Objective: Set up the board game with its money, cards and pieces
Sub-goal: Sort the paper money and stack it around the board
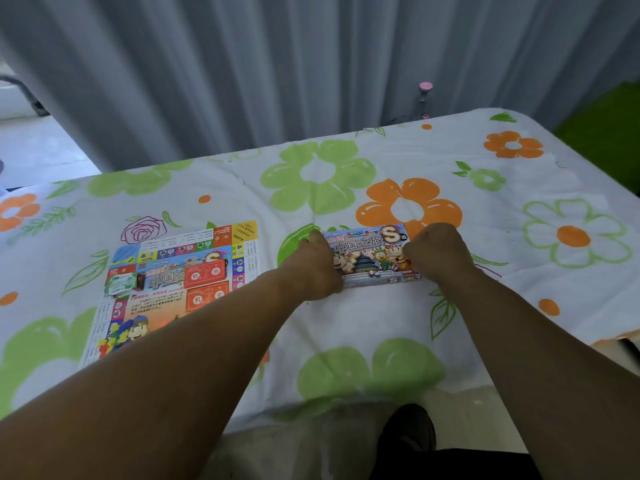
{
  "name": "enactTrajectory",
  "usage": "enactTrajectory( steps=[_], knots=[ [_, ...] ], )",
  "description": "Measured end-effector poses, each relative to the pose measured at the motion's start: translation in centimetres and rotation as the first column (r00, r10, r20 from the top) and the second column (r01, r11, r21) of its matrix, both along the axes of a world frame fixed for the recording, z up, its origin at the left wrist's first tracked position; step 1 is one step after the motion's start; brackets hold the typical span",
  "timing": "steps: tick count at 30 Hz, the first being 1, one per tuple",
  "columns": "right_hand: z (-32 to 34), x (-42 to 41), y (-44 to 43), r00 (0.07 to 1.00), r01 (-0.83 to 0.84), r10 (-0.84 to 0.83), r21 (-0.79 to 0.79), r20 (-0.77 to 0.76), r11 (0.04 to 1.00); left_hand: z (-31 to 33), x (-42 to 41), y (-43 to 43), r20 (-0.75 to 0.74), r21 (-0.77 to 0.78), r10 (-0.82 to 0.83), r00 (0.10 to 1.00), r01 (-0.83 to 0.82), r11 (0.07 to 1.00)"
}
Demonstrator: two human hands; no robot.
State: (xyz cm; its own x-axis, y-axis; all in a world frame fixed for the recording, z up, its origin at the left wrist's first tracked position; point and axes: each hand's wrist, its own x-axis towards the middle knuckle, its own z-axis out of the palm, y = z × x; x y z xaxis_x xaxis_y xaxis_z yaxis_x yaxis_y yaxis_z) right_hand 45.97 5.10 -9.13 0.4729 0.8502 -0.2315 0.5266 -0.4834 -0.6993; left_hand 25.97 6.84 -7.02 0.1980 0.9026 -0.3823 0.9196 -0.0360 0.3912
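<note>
Both hands curled tight on the game box, our left hand at its 9 o'clock end, right hand at 3; the board lay farther toward 9. We feared yanking it open would scatter pieces.

I see a white tablecloth printed with green and orange flowers. Grey curtains hang along the far side. A pink-capped stand rises in front of them, with green matting far right.
</note>
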Motion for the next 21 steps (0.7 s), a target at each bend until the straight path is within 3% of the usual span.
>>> enactTrajectory(
  steps=[9, 21],
  knots=[
    [3.5, -5.1, -0.7, 0.984, -0.179, 0.179, 0.12, 0.009, 0.976, 2.3, -3.6, -2.5, 0.054, -0.005, 0.034, 0.998, -0.033, 0.999],
    [6.1, -16.0, -2.6, 0.917, -0.399, 0.396, 0.106, 0.049, 0.911, 6.1, -11.6, -5.7, 0.044, 0.05, 0.143, 0.989, -0.146, 0.988]
  ],
)
